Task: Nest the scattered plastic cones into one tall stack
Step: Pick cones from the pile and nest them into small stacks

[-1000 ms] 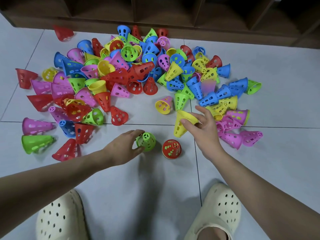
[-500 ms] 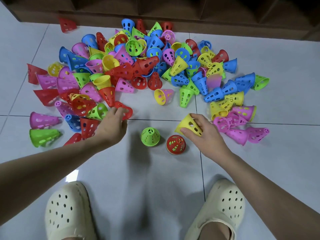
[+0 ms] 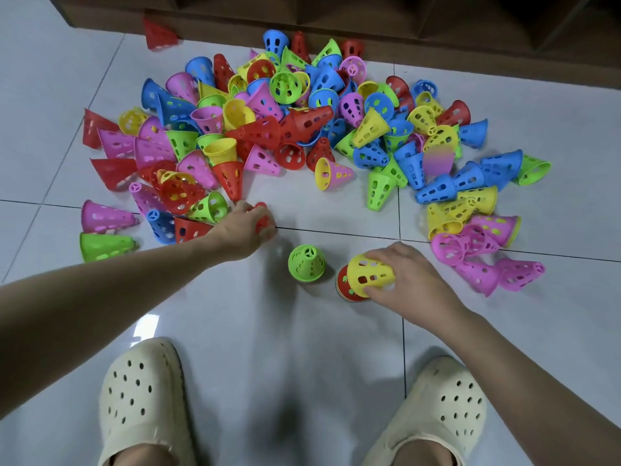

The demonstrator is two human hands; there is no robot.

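The right hand (image 3: 408, 280) grips a yellow cone (image 3: 369, 274), tilted, narrow end up-left, just over the upright red cone (image 3: 346, 287), while the farther left hand (image 3: 245, 230) grasps another red cone (image 3: 263, 218).

Bright, even indoor light fills the frame, and the glossy floor tiles (image 3: 524, 331) show a small white glare patch at lower left of centre. Soft, faint shadows lie under the arms. The upper edge falls dark under the wooden shelf (image 3: 403, 25). Wide-angle distortion bends tile lines near the edges; the left hand (image 3: 242, 230) is slightly motion-blurred.
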